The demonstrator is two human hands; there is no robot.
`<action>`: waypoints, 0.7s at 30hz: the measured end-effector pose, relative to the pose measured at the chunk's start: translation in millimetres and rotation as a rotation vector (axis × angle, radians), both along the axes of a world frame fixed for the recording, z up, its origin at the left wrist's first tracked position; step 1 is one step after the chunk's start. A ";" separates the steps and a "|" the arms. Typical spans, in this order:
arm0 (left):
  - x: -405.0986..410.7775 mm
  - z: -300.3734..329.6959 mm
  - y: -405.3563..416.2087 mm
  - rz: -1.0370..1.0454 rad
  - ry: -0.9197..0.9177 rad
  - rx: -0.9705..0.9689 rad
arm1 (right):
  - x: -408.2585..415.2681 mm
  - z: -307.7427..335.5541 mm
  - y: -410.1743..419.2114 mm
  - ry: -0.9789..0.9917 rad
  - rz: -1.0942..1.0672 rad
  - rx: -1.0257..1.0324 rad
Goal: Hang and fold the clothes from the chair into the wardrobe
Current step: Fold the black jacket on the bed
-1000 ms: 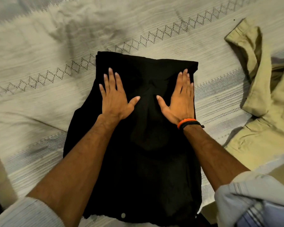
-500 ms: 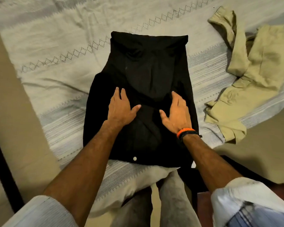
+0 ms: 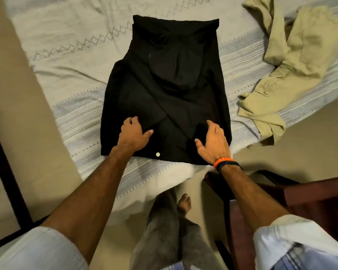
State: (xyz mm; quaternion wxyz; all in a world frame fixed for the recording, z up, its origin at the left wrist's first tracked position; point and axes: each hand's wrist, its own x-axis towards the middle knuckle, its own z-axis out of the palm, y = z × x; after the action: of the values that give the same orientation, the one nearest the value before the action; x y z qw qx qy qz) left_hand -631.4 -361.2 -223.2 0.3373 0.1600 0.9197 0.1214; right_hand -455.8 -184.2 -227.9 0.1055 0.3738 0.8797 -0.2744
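Lying flat on the patterned bedsheet (image 3: 70,61), the folded black garment (image 3: 168,90) has its near hem under both hands. The left hand (image 3: 134,136) rests on the hem's left part, fingers curled down into the cloth, thumb spread. The right hand (image 3: 213,142) rests near the right corner, fingers bent, thumb out; whether either actually pinches fabric is unclear. A crumpled khaki garment (image 3: 293,61) lies well apart, right.

Blk garment (image 3: 164,84), khaki trousers (image 3: 293,61)
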 end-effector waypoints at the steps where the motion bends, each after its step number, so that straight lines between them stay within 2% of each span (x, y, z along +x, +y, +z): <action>1: 2.7 4.4 -1.7 0.005 -0.012 0.010 | 2.6 3.9 -1.0 -0.007 -0.006 -0.009; 4: 3.6 16.3 0.8 0.001 -0.008 0.058 | 1.8 16.0 1.3 0.029 -0.034 -0.013; 9: -38.8 30.5 38.8 0.007 0.033 0.139 | -44.6 30.3 41.7 0.109 -0.078 0.009; 21: -234.3 -22.7 167.8 0.124 0.174 0.217 | -233.1 -18.5 188.2 0.198 -0.268 -0.033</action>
State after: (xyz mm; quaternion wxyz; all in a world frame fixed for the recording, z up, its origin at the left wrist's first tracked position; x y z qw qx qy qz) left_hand -865.8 -193.4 -245.9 0.2290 0.1483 0.9350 0.2266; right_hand -688.9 4.0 -246.4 -0.0133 0.4569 0.8236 -0.3357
